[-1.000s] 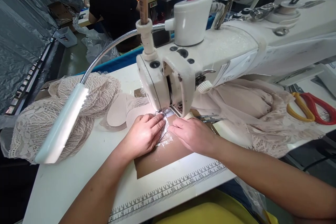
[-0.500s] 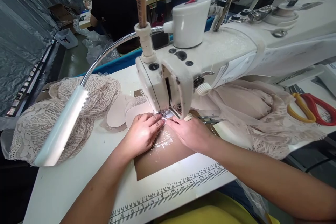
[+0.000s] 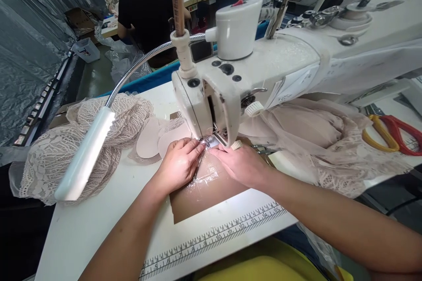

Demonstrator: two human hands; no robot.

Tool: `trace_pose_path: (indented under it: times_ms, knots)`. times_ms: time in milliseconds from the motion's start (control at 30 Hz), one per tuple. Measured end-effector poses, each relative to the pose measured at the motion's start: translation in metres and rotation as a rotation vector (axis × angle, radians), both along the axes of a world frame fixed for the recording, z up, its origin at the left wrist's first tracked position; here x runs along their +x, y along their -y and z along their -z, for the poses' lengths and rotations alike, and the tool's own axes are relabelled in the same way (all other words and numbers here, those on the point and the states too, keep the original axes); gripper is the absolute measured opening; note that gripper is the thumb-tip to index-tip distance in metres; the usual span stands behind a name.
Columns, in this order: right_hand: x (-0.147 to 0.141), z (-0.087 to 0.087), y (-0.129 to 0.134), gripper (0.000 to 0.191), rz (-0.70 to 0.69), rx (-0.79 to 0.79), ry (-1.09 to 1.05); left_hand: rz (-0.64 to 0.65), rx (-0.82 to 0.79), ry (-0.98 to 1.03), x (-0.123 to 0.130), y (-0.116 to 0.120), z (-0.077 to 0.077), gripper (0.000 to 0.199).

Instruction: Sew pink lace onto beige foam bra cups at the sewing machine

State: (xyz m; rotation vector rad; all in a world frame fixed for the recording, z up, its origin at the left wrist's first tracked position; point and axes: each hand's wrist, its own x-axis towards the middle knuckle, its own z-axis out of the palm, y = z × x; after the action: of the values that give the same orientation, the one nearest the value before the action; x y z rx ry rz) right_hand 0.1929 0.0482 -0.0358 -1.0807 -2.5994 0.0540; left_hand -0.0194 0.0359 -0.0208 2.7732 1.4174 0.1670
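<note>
My left hand point(image 3: 180, 162) lies just left of the presser foot point(image 3: 211, 142) of a white sewing machine point(image 3: 211, 101). Its fingers are bunched together on the edge of pale beige mesh fabric point(image 3: 169, 128). To the right of the foot, my right hand point(image 3: 242, 162) has its fingertips closed on the same work, close under the needle area. Most of the fabric between the fingertips is hidden. Two smooth beige cup pads, one a nearer pad point(image 3: 174, 140) and one a farther pad point(image 3: 147, 142), lie beyond my left hand. A brown plate point(image 3: 194, 204) covers the table beneath both hands.
Folded lace pieces point(image 3: 75, 149) are piled at left under a lit lamp point(image 3: 87, 156). More beige mesh point(image 3: 306, 127) lies at right, near red-and-yellow-handled scissors point(image 3: 400, 134). Small metal snips point(image 3: 263, 149) sit beside my right hand. A ruler strip point(image 3: 214, 237) runs along the front edge. Other people sit behind.
Both hands stay at the presser foot, with only slight finger shifts. The whole view has shifted a little. A person in black in the background has moved an arm.
</note>
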Motion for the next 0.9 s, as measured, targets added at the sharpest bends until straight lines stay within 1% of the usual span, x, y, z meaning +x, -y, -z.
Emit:
trace_pose_path:
  times_ms: [133, 200, 267, 333, 433, 533, 600, 700, 767, 900]
  knots:
    - [0.001, 0.002, -0.001, 0.032, -0.001, -0.035, -0.011, -0.028, 0.02, -0.039, 0.002, 0.001, -0.002, 0.036]
    - [0.002, 0.002, -0.002, 0.031, -0.003, -0.046, -0.025, -0.077, 0.017, -0.064, 0.002, 0.004, -0.006, 0.038]
    - [0.002, 0.002, -0.002, 0.03, -0.01, -0.047, -0.049, -0.125, -0.01, -0.081, 0.004, 0.008, -0.013, 0.043]
    - [0.003, 0.002, -0.002, 0.031, -0.023, -0.052, -0.069, -0.153, -0.075, -0.084, 0.005, 0.014, -0.023, 0.049]
    - [0.004, 0.0, -0.002, 0.031, -0.041, -0.068, -0.072, -0.154, -0.219, -0.05, 0.005, 0.023, -0.037, 0.053]
    - [0.005, 0.0, -0.002, 0.029, -0.052, -0.068, -0.068, -0.111, -0.325, 0.015, 0.005, 0.028, -0.046, 0.053]
    - [0.005, 0.0, -0.002, 0.028, -0.061, -0.069, -0.066, -0.077, -0.358, 0.051, 0.006, 0.031, -0.05, 0.053]
    - [0.005, -0.001, -0.002, 0.028, -0.071, -0.079, -0.069, -0.031, -0.374, 0.06, 0.011, 0.037, -0.052, 0.053]
    - [0.005, -0.002, -0.001, 0.028, -0.07, -0.088, -0.077, 0.002, -0.36, 0.047, 0.016, 0.043, -0.05, 0.05]
    - [0.006, -0.004, 0.0, 0.029, -0.064, -0.109, -0.087, 0.04, -0.283, 0.001, 0.026, 0.053, -0.038, 0.037]
